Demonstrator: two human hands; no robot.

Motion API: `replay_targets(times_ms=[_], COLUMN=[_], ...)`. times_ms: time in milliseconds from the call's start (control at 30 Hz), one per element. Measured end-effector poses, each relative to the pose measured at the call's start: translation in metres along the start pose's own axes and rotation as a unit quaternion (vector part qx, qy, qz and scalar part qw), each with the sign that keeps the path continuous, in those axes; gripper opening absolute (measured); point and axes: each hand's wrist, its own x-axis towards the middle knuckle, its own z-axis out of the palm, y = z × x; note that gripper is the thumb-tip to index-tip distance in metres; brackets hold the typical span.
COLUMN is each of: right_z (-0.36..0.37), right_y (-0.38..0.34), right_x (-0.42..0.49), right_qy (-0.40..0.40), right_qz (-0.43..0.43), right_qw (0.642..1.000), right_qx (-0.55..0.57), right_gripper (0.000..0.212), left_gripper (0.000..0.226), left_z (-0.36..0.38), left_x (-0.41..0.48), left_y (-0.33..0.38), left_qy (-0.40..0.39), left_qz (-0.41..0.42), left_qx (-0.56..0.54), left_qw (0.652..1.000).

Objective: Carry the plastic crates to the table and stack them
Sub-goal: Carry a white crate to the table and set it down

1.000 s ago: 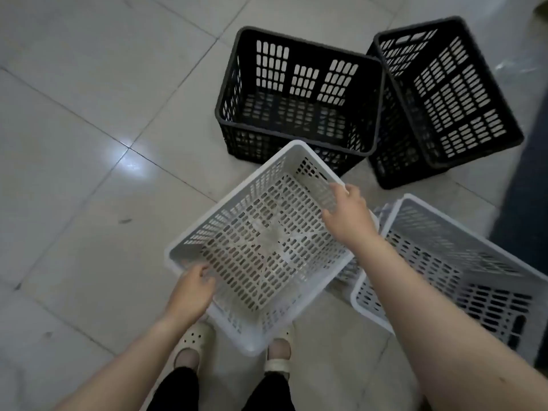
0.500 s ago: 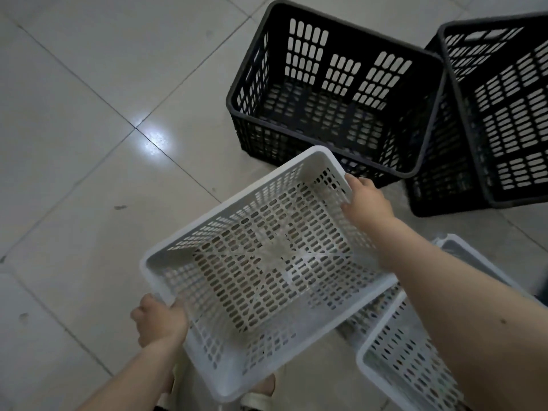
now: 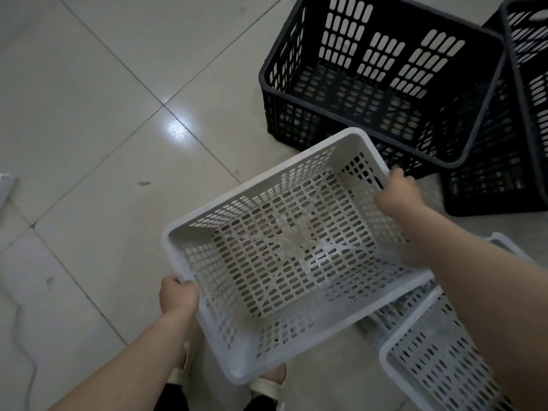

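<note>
A pale, glossy tiled floor fills the view, with dark grout lines and a bright glare spot. On it at the upper right stands a black slotted plastic crate, open side up. A second black slotted plastic crate sits just beside it on the right, tipped, with its rim leaning over the first crate's right edge; part of it is cut off by the frame.

In the middle, a white perforated plastic crate is held in front of the person, open side up and tilted, above their feet. Its right corner overlaps another white perforated plastic crate that lies at the lower right, mostly hidden behind the right forearm.

The left hand is curled around the held crate's near-left rim. The right hand grips the far-right rim, fingers hooked over the edge.

A light-coloured slipper shows below the held crate. A thin grey cable trails along the floor at the left.
</note>
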Motion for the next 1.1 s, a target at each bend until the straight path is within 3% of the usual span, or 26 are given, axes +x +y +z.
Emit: replay_targets(times_ms=[267, 333, 567, 667, 767, 833, 900, 1100], right_z=[0.003, 0.005, -0.009, -0.054, -0.116, -0.164, -0.218, -0.400], right_y=[-0.001, 0.001, -0.007, -0.021, -0.035, -0.037, -0.041, -0.060], right_x=[-0.025, -0.037, -0.085, -0.110, -0.145, -0.177, -0.214, -0.323], right_qy=[-0.034, -0.025, 0.049, 0.092, 0.098, 0.098, 0.118, 0.162], right_qz=[0.001, -0.008, -0.038, -0.052, -0.061, -0.052, -0.046, -0.067], right_qw=[0.999, 0.998, 0.988, 0.985, 0.986, 0.987, 0.983, 0.963], right_qx=[0.042, 0.052, 0.141, 0.137, 0.125, 0.116, 0.136, 0.203], right_gripper=[0.036, 0.035, 0.016, 0.024, 0.024, 0.024, 0.021, 0.025], left_gripper=[0.010, 0.024, 0.017, 0.033, 0.010, 0.006, 0.021, 0.018], left_z=[-0.024, -0.032, -0.095, -0.140, -0.202, -0.244, -0.292, -0.446], left_x=[0.017, 0.018, 0.001, 0.005, -0.003, -0.018, -0.051, -0.202], left_y=[-0.015, -0.020, 0.006, 0.050, 0.109, 0.149, 0.199, 0.359], left_qy=[0.020, 0.044, 0.078, 0.033, -0.004, -0.027, -0.042, -0.067], left_qz=[-0.009, -0.009, 0.092, 0.171, 0.217, 0.256, 0.297, 0.385], left_qx=[-0.024, -0.022, -0.028, -0.013, -0.009, 0.012, 0.008, 0.033], left_qw=[0.999, 0.999, 0.992, 0.985, 0.976, 0.966, 0.954, 0.920])
